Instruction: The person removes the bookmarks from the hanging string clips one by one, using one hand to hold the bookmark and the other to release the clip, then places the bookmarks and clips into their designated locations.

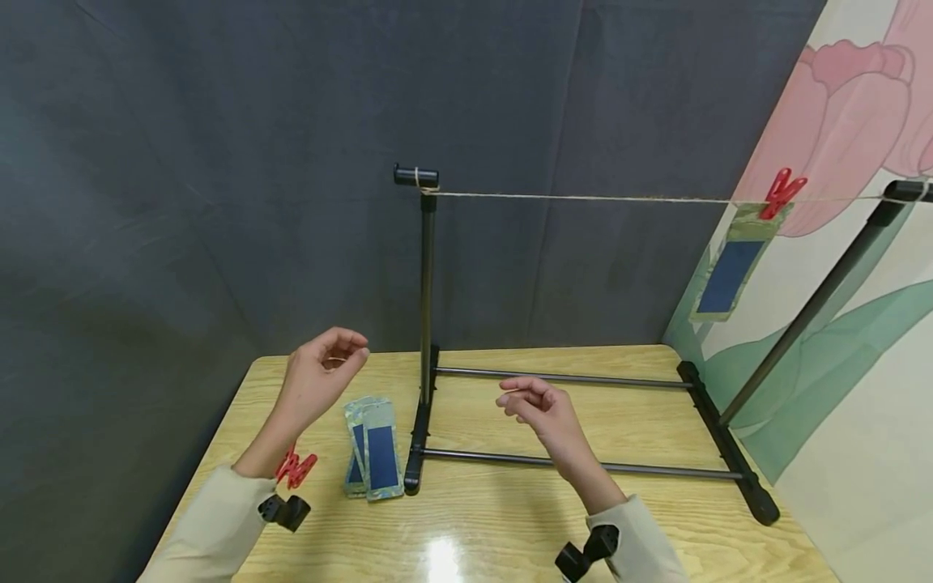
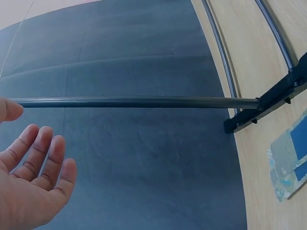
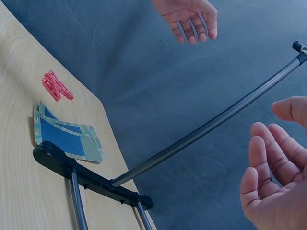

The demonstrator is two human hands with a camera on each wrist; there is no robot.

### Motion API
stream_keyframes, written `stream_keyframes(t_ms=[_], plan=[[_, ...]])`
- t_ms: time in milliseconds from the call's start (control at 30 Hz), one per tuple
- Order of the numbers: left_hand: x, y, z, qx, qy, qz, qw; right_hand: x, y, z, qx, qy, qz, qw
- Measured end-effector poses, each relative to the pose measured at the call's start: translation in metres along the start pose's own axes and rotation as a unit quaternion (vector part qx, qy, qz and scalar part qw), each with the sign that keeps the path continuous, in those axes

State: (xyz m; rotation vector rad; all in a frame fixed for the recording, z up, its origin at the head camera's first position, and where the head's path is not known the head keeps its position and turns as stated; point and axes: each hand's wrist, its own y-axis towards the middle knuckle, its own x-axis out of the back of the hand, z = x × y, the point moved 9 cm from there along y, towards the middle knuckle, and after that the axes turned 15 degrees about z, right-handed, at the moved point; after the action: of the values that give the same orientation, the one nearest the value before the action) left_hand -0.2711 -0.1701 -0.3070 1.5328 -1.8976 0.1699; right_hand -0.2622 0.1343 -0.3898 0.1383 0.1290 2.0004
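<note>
My left hand [image 1: 318, 376] hovers over the left side of the table, its fingers loosely bent and nothing in it. Over the middle of the rack's base, my right hand [image 1: 543, 414] is also empty, fingers relaxed. Two flat, green-patterned packets with blue panels [image 1: 382, 453] overlap on the table beside the rack's left foot. Red clothespins [image 1: 297, 470] lie to their left, partly behind my left wrist in the head view. A similar packet [image 1: 732, 271] hangs from the string [image 1: 583, 197] at the right, held by a red clothespin [image 1: 782, 193].
A black rack stands on the wooden table [image 1: 554, 518], with a left post [image 1: 427, 300], a slanting right post [image 1: 809, 312] and two low crossbars [image 1: 568, 378]. A dark curtain [image 1: 291, 162] is behind it; a painted wall [image 1: 867, 389] rises at the right.
</note>
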Motion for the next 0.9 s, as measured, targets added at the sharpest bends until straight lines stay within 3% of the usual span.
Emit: stream_keyframes(t_ms=[500, 900], plan=[[-0.002, 0.016, -0.027, -0.029, -0.009, 0.014, 0.9994, 0.022, -0.012, 0.018, 0.017, -0.009, -0.006, 1.0], [-0.009, 0.024, -0.037, -0.056, -0.03, 0.025, 0.9976, 0.042, -0.02, 0.024, 0.012, -0.022, -0.031, 0.999]])
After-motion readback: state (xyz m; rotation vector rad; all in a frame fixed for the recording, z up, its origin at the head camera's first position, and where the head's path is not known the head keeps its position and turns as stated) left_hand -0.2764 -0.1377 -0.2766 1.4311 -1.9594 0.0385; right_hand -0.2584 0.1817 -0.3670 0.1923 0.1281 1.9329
